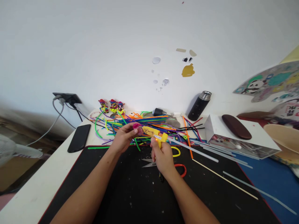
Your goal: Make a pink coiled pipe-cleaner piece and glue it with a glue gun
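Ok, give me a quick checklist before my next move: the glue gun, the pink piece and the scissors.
1. Glue gun gripped in the right hand: ok.
2. Glue stick loaded: ok, it sticks out of the gun's rear.
3. Indicator light on: ok, it glows orange.
4. Pink piece held by the left hand: ok, between thumb and fingers.
5. Nozzle touching the pink piece: cannot tell; they overlap in this view.
6. Scissors closed and clear of the hands: not ok, blades apart, lying beneath the right hand.
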A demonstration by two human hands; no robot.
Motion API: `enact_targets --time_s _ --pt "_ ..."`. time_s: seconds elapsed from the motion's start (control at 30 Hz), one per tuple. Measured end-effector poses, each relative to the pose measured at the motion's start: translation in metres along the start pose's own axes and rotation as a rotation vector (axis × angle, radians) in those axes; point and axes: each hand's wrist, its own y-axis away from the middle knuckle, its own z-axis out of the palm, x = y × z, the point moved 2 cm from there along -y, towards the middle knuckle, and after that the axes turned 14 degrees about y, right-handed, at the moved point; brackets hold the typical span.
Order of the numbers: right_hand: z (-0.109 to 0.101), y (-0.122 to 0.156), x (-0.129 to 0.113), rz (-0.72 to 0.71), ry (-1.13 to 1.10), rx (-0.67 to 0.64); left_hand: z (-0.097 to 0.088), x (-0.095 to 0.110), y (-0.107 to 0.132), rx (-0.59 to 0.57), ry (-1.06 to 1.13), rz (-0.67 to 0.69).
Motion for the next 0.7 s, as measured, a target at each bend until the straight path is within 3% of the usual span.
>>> enact_targets --time_s 0.7 --pt "0.0017 -0.0002 0.0023 -0.007 0.005 -0.004 -0.0037 0.0006 -0.0028 0.027 -0.023 -0.034"
